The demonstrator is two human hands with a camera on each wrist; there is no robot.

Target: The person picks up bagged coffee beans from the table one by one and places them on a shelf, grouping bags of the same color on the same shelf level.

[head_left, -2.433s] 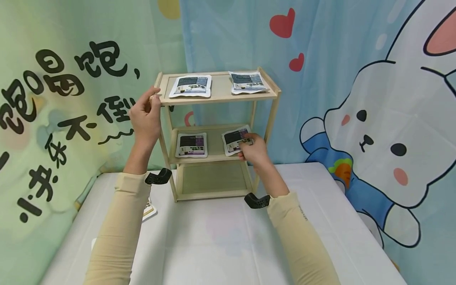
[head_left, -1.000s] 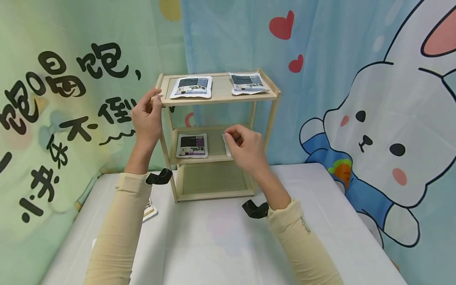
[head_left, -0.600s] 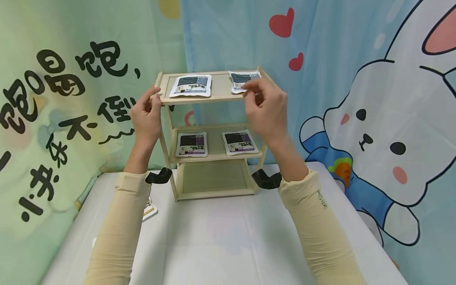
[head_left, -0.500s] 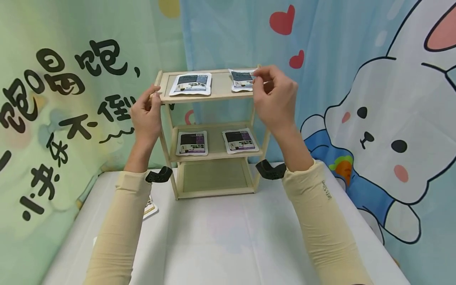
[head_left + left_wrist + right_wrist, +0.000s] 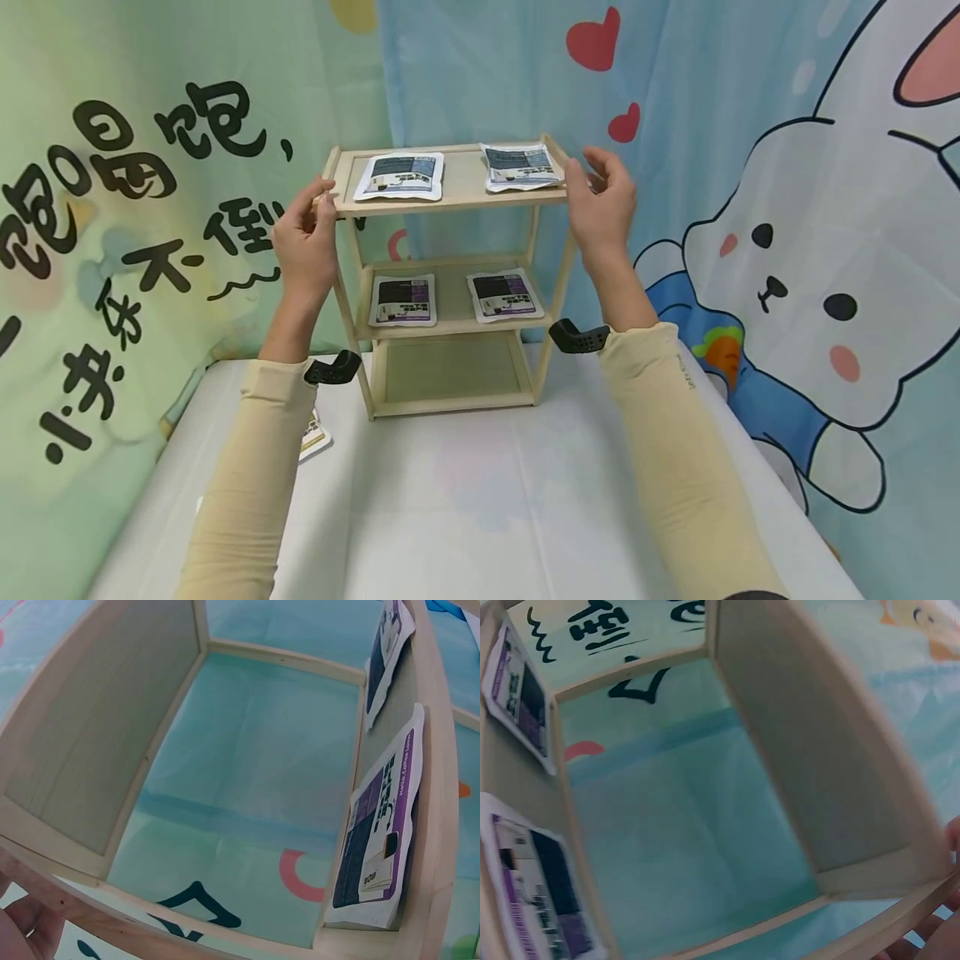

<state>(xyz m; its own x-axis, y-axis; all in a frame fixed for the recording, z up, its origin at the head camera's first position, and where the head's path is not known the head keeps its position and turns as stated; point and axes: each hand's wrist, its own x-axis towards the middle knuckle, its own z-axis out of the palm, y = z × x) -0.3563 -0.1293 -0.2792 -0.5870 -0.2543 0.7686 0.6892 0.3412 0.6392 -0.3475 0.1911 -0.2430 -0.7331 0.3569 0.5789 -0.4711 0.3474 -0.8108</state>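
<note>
A light wooden three-tier shelf rack [image 5: 453, 202] stands on the white-covered table. My left hand [image 5: 306, 242] pinches the rack's top left corner between thumb and fingers. My right hand [image 5: 603, 204] is at the top right corner, thumb and fingers parted, holding no pouch; contact with the wood is unclear. Flat white pouches with dark blue labels, a left one [image 5: 401, 177] and a right one [image 5: 521, 167], lie on the top tier. On the middle tier lie two purple-labelled pouches, one left [image 5: 377, 840] and one right [image 5: 506, 296]. The bottom tier [image 5: 453, 371] is bare.
Partly behind my left forearm, a white pouch with a yellowish print [image 5: 315, 437] lies on the table [image 5: 450, 508]. Printed curtains [image 5: 480, 75] hang close behind the rack and along both sides.
My right hand has let go of the right middle-tier pouch, which now lies straighter, and has risen to the rack's top right corner. My left hand has stayed in place.
</note>
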